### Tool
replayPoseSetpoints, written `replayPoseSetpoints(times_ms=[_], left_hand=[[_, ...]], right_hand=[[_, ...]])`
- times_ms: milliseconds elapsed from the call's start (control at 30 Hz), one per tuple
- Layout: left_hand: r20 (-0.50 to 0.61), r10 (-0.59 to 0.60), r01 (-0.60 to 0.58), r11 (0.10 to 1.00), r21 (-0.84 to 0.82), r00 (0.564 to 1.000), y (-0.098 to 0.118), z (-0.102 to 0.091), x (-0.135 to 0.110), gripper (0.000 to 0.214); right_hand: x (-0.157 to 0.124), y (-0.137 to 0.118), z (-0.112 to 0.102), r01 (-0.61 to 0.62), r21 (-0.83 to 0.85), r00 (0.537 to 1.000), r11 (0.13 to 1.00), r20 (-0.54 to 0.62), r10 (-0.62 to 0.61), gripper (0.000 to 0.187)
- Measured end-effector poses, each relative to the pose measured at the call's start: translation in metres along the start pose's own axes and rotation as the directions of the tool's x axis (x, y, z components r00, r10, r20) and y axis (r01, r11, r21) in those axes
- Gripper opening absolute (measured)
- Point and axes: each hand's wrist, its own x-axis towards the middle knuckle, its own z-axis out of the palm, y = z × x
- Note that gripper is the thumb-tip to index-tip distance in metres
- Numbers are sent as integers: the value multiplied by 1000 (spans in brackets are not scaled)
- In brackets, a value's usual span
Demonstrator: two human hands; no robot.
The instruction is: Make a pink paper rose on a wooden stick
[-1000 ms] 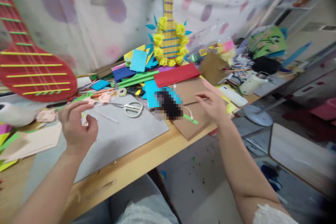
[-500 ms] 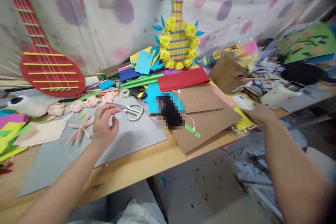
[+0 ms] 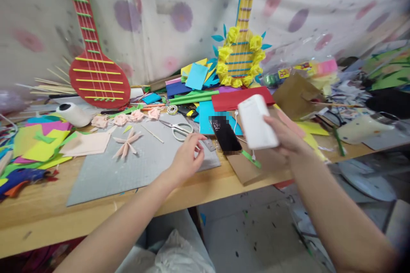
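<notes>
My right hand point(image 3: 287, 138) is closed around a white power bank point(image 3: 256, 122), held up above the brown cardboard sheet point(image 3: 256, 163). A white cable point(image 3: 236, 120) hangs near it, beside a black phone point(image 3: 225, 135) lying on blue paper. My left hand point(image 3: 186, 158) hovers over the right edge of the grey cutting mat point(image 3: 141, 158), fingers loosely curled and apart, holding nothing. Scissors point(image 3: 178, 129) lie just beyond its fingertips. A pink paper flower shape point(image 3: 128, 143) lies flat on the mat.
A red cardboard guitar point(image 3: 96, 72) and a yellow one with paper flowers point(image 3: 241, 57) lean against the spotted cloth. Coloured paper, a white thread spool point(image 3: 73, 114), pink paper roses point(image 3: 128, 117) and a white glue gun point(image 3: 363, 126) crowd the wooden table point(image 3: 48, 211).
My right hand reached to the far right, took the white power bank and brought it back above the cardboard. My left hand moved right across the mat. The camera swung left.
</notes>
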Motion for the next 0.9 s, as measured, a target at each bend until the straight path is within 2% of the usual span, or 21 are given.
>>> replayPoseSetpoints(times_ms=[33,133,200,300,400,567,700,800,900], left_hand=[[2,-48,48,999,-15,999,2,-2,-2,32],[-36,-143,142,990,-20,989,0,-20,-9,25],[-70,-142,144,989,27,987,-4,-34,-15,24],[-98,-84,95,990,107,992,-11,-48,-25,25],[-94,-46,59,988,141,995,-16,-50,-34,24],[-112,-44,54,995,87,993,-31,-54,-40,39],[-265,-140,153,988,30,954,-49,-72,-33,42],[-241,-178,193,980,41,954,-55,-87,-26,42],[-215,-234,249,967,45,948,-54,-92,-24,36]], right_hand=[[3,1,29,-108,83,980,991,177,92,39],[11,10,103,-243,180,898,953,412,152,40],[15,16,136,-268,222,864,937,485,132,38],[18,25,166,-283,267,829,921,551,95,35],[17,33,179,-298,302,822,905,563,82,34],[15,47,180,-331,283,795,900,598,104,39],[11,55,176,-383,141,725,913,658,203,40],[5,56,176,-415,59,658,908,708,255,39],[1,55,177,-422,43,639,905,722,264,38]])
